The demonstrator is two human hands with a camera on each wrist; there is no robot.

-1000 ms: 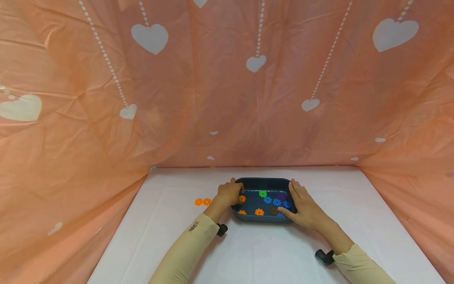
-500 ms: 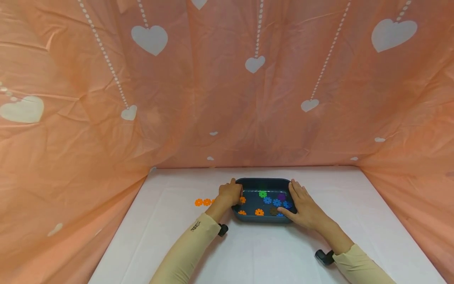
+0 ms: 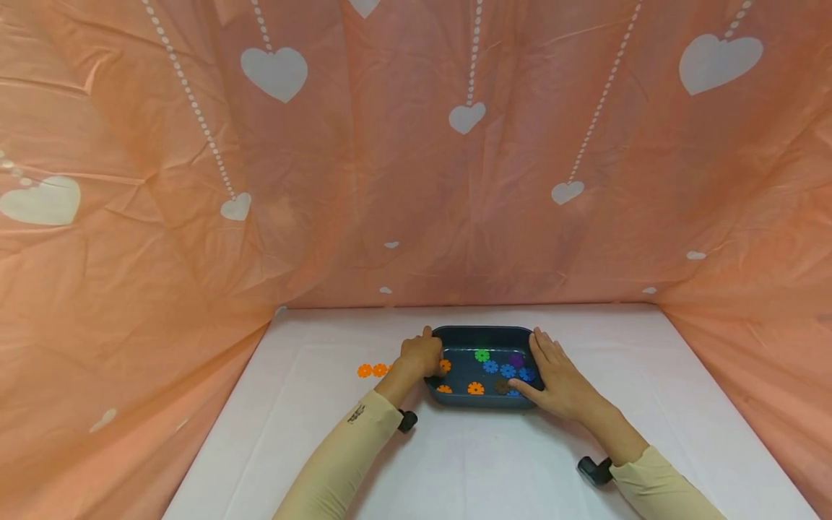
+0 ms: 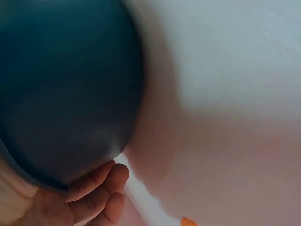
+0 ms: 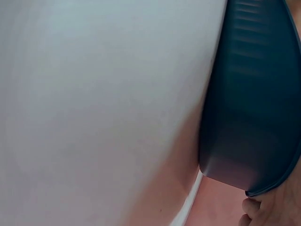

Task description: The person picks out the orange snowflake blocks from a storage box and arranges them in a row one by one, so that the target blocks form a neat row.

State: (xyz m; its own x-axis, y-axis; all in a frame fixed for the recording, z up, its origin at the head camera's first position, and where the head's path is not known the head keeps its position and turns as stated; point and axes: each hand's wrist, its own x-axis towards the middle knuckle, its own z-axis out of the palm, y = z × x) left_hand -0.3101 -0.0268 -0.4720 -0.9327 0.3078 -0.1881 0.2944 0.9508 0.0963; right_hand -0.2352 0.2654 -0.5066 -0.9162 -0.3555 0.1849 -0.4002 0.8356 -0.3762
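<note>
A dark blue-grey rectangular tray (image 3: 481,401) stands on the white table with both hands at its ends. My left hand (image 3: 422,355) grips the left end wall; in the left wrist view its curled fingers (image 4: 101,188) lie against the outside. My right hand (image 3: 565,383) rests on the right end, its fingers straight along the rim and its thumb reaching over the inside. Flower-shaped plastic pieces lie in the tray: an orange one (image 3: 476,388), a green one (image 3: 482,355), several blue ones (image 3: 508,370), a purple one (image 3: 516,360) and a brown one (image 3: 502,387).
Orange flower pieces (image 3: 372,370) lie in a row on the table (image 3: 312,433) left of the tray, partly hidden by my left arm. A peach cloth (image 3: 416,180) with white hearts hangs behind the table and along both sides.
My left hand's fingers have drawn in closer at the tray's left rim. The tray and the right hand have hardly moved.
</note>
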